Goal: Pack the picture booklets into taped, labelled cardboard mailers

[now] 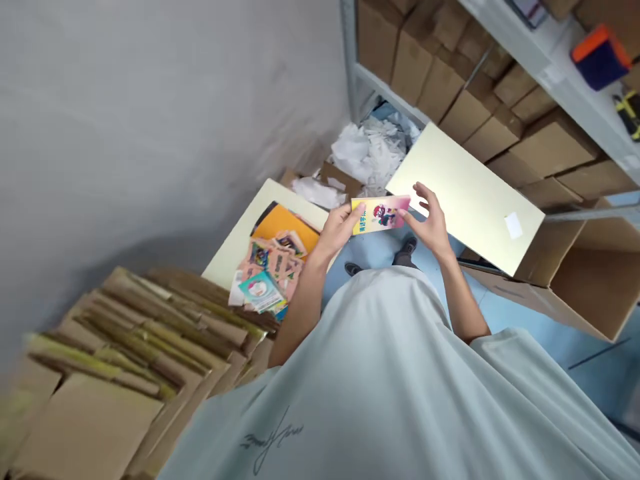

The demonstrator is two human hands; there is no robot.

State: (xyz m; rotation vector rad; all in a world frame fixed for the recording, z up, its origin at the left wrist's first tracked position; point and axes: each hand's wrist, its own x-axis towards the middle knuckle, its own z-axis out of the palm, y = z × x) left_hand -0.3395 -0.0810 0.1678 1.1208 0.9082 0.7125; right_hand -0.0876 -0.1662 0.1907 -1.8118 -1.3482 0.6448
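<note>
A small booklet point(383, 215) in yellow and pink, with a cartoon figure and printed characters on its cover, is held out in front of my body. My left hand point(341, 229) grips its left end, thumb on top. At the right end, the thumb of my right hand point(429, 223) rests on or just over the edge, while its other fingers are raised and spread. Below my left forearm, several pink printed packets point(283, 260), a teal card point(261, 291) and an orange envelope-like sheet point(286, 225) lie on a cream board point(235, 230).
To the right stand a cream table top point(465, 193) with a white slip point(513, 225) and an open carton point(595, 280). Shelves behind hold brown boxes point(493, 137). Flattened cardboard point(135, 333) is stacked at lower left. White crumpled waste point(375, 150) lies near the wall.
</note>
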